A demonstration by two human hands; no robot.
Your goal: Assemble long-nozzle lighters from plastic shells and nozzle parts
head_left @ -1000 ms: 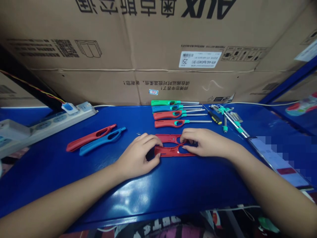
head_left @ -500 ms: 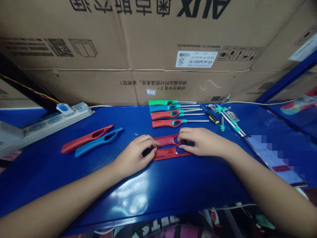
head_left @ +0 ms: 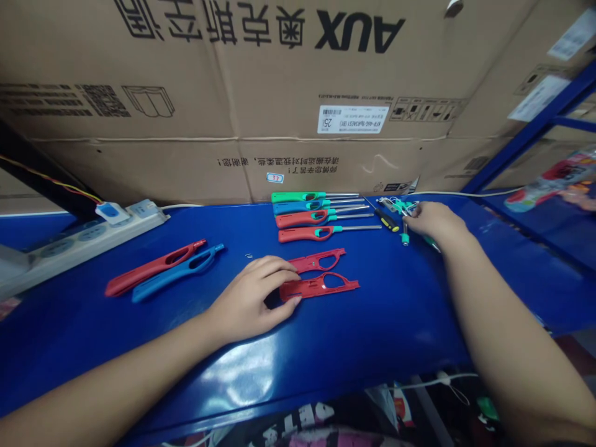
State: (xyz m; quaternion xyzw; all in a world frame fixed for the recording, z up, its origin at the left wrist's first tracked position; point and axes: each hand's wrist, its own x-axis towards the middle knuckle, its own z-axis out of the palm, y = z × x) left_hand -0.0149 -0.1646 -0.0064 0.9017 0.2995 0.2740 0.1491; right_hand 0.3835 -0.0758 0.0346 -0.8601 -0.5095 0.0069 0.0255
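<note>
My left hand (head_left: 258, 298) rests on the blue table, thumb and fingers closed around the left end of a red lighter casing half (head_left: 321, 285), inner side up. Another red casing half (head_left: 319, 261) lies just beyond it, partly touched by my fingertips. Reaching to the far right, my right hand (head_left: 435, 222) has its fingers pinched over a pile of teal lighter parts (head_left: 410, 207) with metal tubes and thin wires. What is between those fingertips is hidden.
Several assembled lighters (head_left: 305, 234) lie in a stack at the back, beside a black-and-yellow screwdriver (head_left: 386, 219). Red (head_left: 156, 267) and blue (head_left: 179, 273) handles lie left, near a power strip (head_left: 88, 239). Tiny metal pins (head_left: 249, 256) lie between. A cardboard box (head_left: 209, 112) stands behind.
My right hand has let go of the red casing halves and moved right and away to the teal parts. My left hand stays at the casing halves, which now lie further apart.
</note>
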